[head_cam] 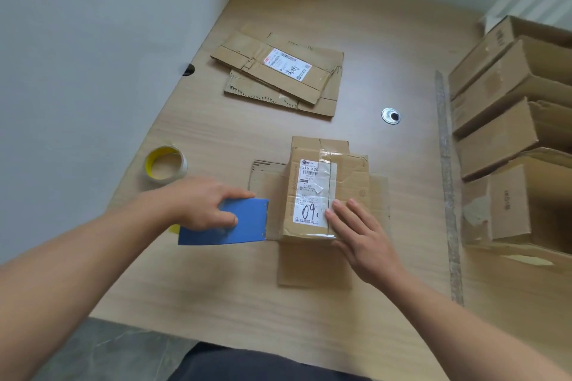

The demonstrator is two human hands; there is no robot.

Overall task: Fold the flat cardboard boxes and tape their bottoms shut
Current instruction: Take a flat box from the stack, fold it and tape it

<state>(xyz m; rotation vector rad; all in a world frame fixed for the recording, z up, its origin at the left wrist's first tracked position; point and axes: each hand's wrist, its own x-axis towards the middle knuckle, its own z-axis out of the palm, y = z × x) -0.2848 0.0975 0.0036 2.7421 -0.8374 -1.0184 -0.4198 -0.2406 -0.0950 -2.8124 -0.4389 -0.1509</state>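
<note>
Cardboard box (349, 182) stands in the middle of the worktop (216, 288), with its flaps spread flat around it. The right hand (359, 232) presses on its top with straight fingers. The left hand (204, 207) grips a blue scraper (247, 226) just beside the box. Behind it lies a tape roll (165, 164), and farther away the flat boxes (278, 71).

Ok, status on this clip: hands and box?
Left hand grips blue scraper. Right hand flat on taped box, flaps splayed on table. Tape roll idle at left; nothing in the way.
</note>
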